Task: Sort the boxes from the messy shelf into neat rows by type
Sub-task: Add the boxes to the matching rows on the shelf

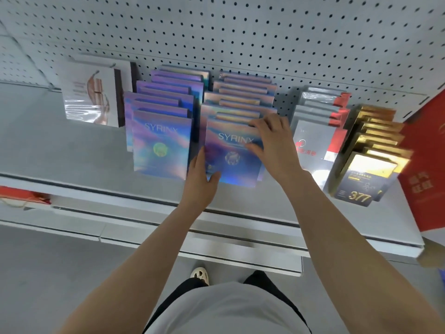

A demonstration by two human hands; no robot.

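Several rows of boxes stand on the grey shelf (72, 153). A row of iridescent SYRINX boxes with a green emblem (161, 143) runs back at centre left. Beside it is a second SYRINX row; its front box (232, 162) has a purple emblem. My left hand (201, 182) holds that front box at its lower left edge, thumb across the front. My right hand (274, 143) grips its upper right corner, fingers over the top edge. To the right are a row of white-and-red boxes (315, 141) and a row of gold-and-black "377" boxes (366, 177).
A white box with a brown swirl picture (94, 97) stands at the back left. A red paper bag (423, 169) stands at the shelf's right end. A pegboard wall (240, 32) closes the back. A lower shelf (144, 227) juts out below, with red items (24, 196) at left.
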